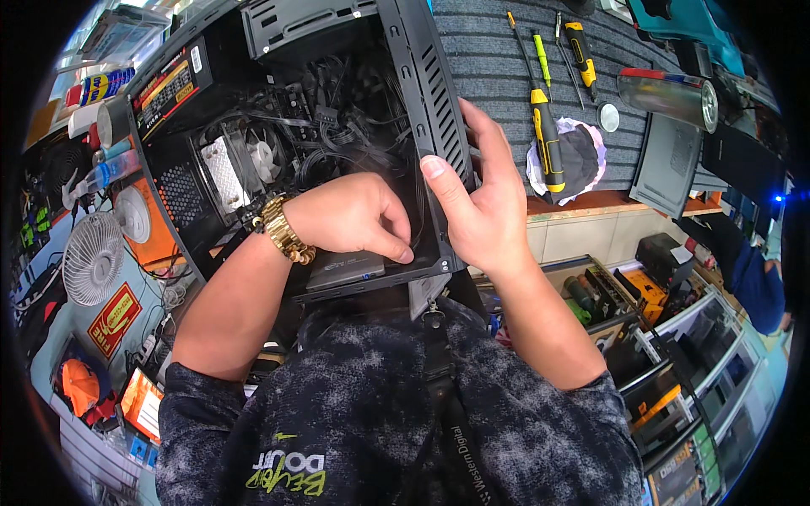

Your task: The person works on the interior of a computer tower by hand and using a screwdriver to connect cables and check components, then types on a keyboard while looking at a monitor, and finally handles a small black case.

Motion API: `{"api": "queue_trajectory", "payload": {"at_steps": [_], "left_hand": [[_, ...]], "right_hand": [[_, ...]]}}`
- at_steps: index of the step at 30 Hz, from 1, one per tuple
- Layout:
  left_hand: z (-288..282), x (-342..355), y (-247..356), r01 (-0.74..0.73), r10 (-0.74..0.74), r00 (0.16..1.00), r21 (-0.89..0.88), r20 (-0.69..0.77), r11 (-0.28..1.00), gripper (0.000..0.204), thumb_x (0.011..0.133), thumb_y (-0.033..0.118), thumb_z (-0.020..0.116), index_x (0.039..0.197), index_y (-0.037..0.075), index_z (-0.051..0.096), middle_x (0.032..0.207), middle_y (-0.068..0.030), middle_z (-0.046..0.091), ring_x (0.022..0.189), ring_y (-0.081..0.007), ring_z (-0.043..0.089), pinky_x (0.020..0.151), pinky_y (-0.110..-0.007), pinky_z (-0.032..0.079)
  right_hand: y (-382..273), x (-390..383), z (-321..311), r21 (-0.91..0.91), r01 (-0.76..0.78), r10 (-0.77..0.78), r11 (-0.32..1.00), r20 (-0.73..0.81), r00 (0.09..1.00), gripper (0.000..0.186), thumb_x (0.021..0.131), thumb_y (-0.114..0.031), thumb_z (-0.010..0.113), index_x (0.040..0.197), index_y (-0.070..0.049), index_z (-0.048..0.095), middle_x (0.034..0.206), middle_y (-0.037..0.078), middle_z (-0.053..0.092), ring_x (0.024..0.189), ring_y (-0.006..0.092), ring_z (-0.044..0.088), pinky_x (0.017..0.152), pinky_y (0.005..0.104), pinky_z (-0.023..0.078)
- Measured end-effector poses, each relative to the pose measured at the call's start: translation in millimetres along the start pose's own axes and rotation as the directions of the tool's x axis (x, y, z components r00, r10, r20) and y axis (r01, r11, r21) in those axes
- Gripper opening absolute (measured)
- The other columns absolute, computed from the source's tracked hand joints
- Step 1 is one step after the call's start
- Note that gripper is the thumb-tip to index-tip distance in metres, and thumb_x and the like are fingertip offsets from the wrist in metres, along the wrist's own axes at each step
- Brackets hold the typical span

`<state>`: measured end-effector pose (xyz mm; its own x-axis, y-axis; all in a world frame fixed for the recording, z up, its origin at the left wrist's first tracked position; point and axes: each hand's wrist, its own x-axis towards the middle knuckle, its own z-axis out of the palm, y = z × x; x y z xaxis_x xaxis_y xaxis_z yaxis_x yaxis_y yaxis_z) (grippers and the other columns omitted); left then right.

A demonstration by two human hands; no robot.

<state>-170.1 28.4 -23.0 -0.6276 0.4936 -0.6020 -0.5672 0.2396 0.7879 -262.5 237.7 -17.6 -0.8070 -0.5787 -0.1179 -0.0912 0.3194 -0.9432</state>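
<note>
An open black computer case (420, 101) fills the upper middle, with a power supply (173, 88), a cooler with white fan blades (264, 158), tangled black cables (342, 118) and a grey flat drive (333, 271) inside. My right hand (481, 207) grips the case's right side, thumb along the frame and fingers round the outer edge. My left hand (367, 215), with a gold watch on the wrist, is curled inside the case above the drive, fingertips low beside the right frame; whatever they pinch is too hidden to name.
A striped mat (481, 42) holds screwdrivers (547, 139), a cloth (578, 164) and a glass cylinder (662, 97); a grey panel (662, 169) lies rightward. A white fan (93, 257) and clutter stand left. Boxes and tools (641, 287) sit lower right, near another person (755, 287).
</note>
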Motion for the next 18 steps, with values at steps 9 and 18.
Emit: {"api": "queue_trajectory", "payload": {"at_steps": [9, 18], "left_hand": [[1.7, -2.4, 3.2, -0.001, 0.001, 1.000, -0.010, -0.022, 1.000, 0.021, 0.090, 0.019, 0.093, 0.093, 0.000, 0.086, 0.075, -0.0030, 0.078, 0.068, -0.0077, 0.068, 0.065, -0.028, 0.053], [1.2, -0.9, 0.7, -0.038, 0.037, 0.999, -0.025, -0.040, 0.999, 0.022, 0.090, 0.019, 0.093, 0.092, -0.002, 0.084, 0.075, -0.0044, 0.078, 0.069, -0.0083, 0.071, 0.067, -0.027, 0.055]], "right_hand": [[-1.6, 0.6, -0.2, -0.011, 0.006, -0.006, 1.000, 0.000, 1.000, 0.074, 0.102, -0.031, 0.083, 0.158, 0.007, 0.055, 0.148, 0.028, 0.064, 0.134, 0.0417, 0.068, 0.114, 0.0480, 0.054], [-1.9, 0.8, -0.3, 0.004, 0.000, 0.000, 1.000, 0.002, 1.000, 0.074, 0.102, -0.033, 0.083, 0.158, 0.007, 0.055, 0.147, 0.027, 0.064, 0.132, 0.0415, 0.069, 0.113, 0.0477, 0.055]]}}
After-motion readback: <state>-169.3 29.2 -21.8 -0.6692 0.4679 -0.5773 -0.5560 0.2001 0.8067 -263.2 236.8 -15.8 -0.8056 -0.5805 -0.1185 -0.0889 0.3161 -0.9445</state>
